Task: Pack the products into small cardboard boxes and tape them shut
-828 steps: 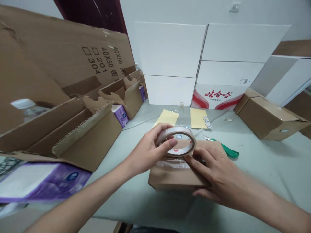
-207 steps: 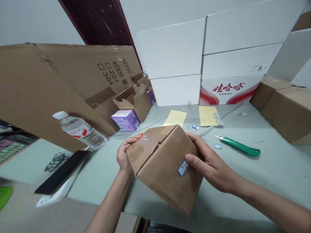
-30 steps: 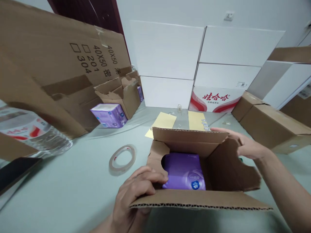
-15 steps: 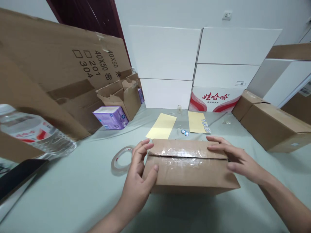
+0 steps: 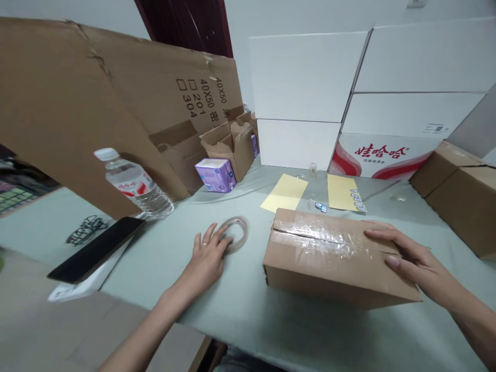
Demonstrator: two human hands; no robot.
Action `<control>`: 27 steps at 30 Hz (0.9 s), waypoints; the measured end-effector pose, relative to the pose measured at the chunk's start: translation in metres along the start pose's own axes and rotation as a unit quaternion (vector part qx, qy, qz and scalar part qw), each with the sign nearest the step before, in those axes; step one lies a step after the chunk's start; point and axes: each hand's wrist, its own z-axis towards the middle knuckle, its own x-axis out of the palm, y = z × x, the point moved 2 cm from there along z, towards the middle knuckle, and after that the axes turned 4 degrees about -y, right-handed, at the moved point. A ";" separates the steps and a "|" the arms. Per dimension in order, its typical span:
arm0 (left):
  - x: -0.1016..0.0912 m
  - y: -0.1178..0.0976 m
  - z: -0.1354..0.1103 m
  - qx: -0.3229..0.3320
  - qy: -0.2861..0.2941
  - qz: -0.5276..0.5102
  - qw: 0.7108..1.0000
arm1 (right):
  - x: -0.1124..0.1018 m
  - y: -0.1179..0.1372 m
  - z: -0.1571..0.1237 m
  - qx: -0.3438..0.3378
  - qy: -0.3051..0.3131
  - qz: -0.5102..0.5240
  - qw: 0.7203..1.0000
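A closed brown cardboard box [image 5: 329,258] with old clear tape along its top seam lies on the pale green table [image 5: 240,310]. My right hand [image 5: 406,253] rests flat on the box's right end, fingers stretched out. My left hand [image 5: 207,253] lies on the table to the left of the box, fingers spread and touching a roll of clear tape [image 5: 234,232] that lies flat.
A water bottle [image 5: 134,186], a black phone [image 5: 96,248] and a large leaning cardboard sheet [image 5: 96,113] are at the left. A purple tissue pack [image 5: 216,174] sits by open small cartons. Two yellow sticker sheets [image 5: 284,192], white boxes [image 5: 310,77] and a brown carton [image 5: 457,196] stand behind.
My left hand has left the box and moved left onto the tape roll. The box's flaps, open a second ago, are closed. My right hand stays on the box's right end.
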 end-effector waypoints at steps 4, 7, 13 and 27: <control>-0.008 0.001 0.012 0.019 0.032 -0.032 0.999 | 0.000 0.003 0.000 0.003 0.002 -0.002 1.000; -0.027 -0.019 0.018 0.039 0.047 -0.069 0.996 | 0.000 0.001 0.000 0.005 0.013 0.015 1.000; -0.072 -0.100 0.029 0.064 -0.075 -0.258 0.961 | 0.000 0.003 0.001 -0.006 0.021 -0.003 1.000; -0.046 -0.192 0.055 0.284 -0.021 -0.167 0.944 | 0.026 0.110 0.006 -0.252 -0.115 -0.184 0.943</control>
